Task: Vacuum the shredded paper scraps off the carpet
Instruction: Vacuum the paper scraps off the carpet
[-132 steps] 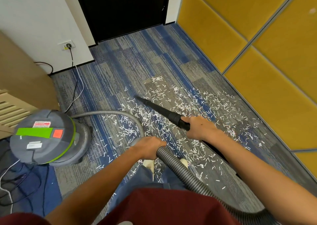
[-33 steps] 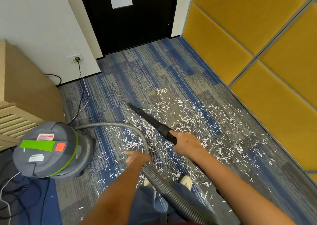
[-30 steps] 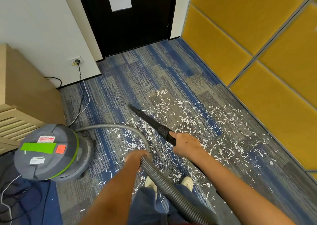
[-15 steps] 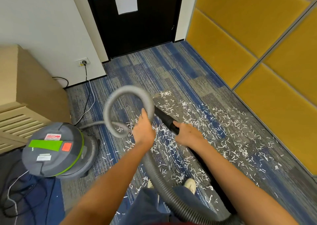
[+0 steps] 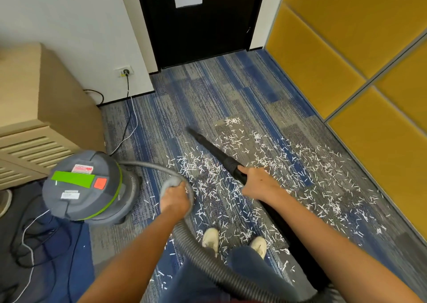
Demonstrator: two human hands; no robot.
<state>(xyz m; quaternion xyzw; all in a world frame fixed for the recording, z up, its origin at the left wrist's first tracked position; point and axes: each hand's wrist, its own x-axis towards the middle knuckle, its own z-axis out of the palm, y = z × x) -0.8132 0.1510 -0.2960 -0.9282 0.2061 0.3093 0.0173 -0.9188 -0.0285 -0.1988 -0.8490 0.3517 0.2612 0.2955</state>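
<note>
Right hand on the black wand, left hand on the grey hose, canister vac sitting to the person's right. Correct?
Not quite. In the head view the canister vac sits to the person's left, by the wooden cabinet, not to the right. The rest holds: the right hand grips the black wand, and the left hand grips the grey hose.
</note>
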